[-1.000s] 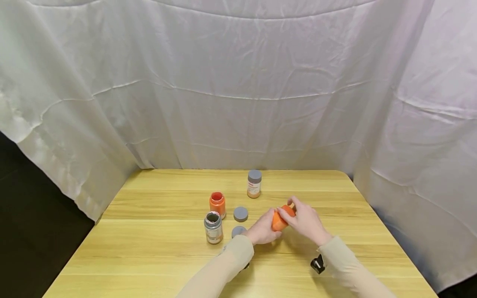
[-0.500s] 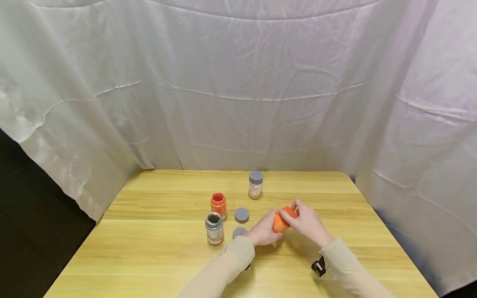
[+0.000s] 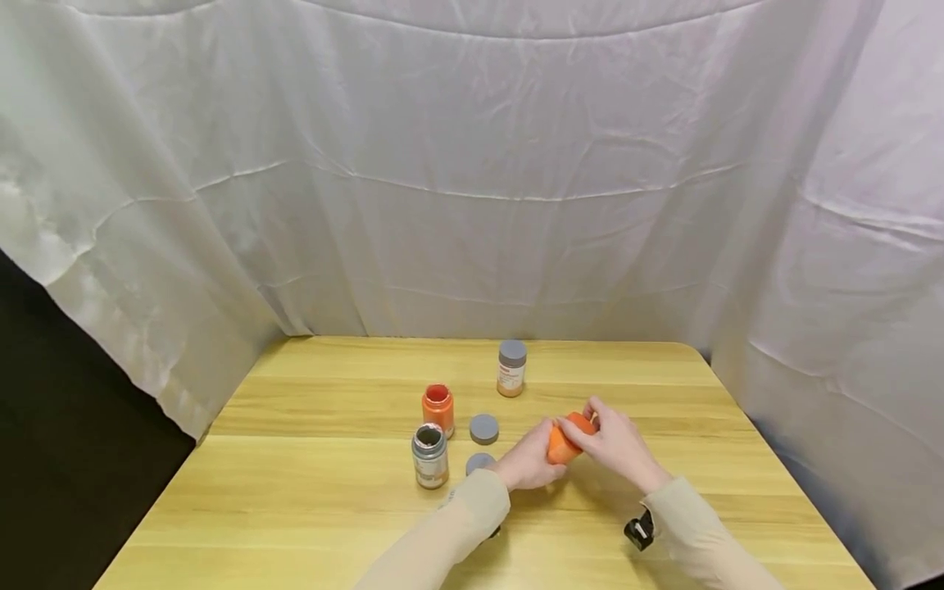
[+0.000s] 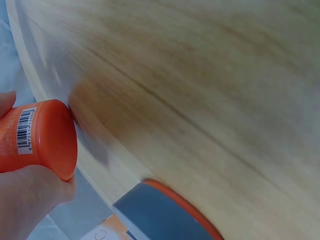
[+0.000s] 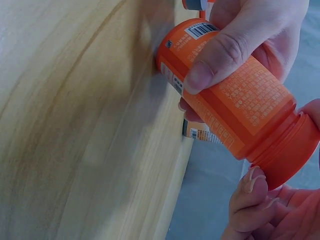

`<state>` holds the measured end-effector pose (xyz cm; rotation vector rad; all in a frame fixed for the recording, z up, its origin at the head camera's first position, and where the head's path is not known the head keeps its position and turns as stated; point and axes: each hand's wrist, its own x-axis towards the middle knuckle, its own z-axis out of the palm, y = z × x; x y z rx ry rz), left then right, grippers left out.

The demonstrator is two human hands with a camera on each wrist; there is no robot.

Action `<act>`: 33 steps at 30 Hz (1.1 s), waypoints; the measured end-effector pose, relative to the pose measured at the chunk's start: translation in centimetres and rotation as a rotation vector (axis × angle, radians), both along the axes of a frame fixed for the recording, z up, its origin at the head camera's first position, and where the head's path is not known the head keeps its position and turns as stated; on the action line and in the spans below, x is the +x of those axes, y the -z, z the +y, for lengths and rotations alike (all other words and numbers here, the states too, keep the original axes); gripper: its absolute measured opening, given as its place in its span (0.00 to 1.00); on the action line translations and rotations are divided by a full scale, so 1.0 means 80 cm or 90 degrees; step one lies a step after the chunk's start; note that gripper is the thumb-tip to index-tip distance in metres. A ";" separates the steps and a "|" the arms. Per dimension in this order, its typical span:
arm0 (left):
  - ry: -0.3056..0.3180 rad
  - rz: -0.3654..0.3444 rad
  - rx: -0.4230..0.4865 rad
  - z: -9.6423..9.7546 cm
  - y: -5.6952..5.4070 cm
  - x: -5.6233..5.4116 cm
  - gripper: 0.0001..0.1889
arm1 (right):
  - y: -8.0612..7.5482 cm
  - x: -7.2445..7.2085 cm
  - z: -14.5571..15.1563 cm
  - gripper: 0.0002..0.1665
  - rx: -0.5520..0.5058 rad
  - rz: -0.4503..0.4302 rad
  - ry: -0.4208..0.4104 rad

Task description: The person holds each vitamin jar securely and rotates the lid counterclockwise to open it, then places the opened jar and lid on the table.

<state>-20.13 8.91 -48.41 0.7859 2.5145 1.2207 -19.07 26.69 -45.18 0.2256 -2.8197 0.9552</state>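
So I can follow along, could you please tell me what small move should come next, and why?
Perhaps twist the round orange plastic cap with the right hand: it holds that cap at the neck of the cylindrical orange plastic bottle, while the left hand grips the bottle's body.

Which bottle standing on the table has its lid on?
The farthest bottle, topped by a grey lid. The standing orange bottle and the grey bottle, both nearer the front, are uncapped, their open mouths showing.
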 end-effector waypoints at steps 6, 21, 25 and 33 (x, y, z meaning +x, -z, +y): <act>0.007 0.001 -0.009 0.000 -0.002 0.002 0.30 | 0.001 0.001 0.002 0.23 -0.007 0.013 -0.012; 0.012 0.000 0.017 -0.001 -0.002 -0.001 0.30 | 0.006 0.001 0.002 0.20 0.007 0.049 -0.032; 0.016 -0.007 0.024 -0.001 -0.002 -0.001 0.28 | 0.008 0.002 0.003 0.20 0.005 0.057 -0.035; 0.019 0.011 0.005 -0.004 0.000 -0.003 0.26 | 0.005 0.003 0.001 0.20 0.003 0.056 -0.046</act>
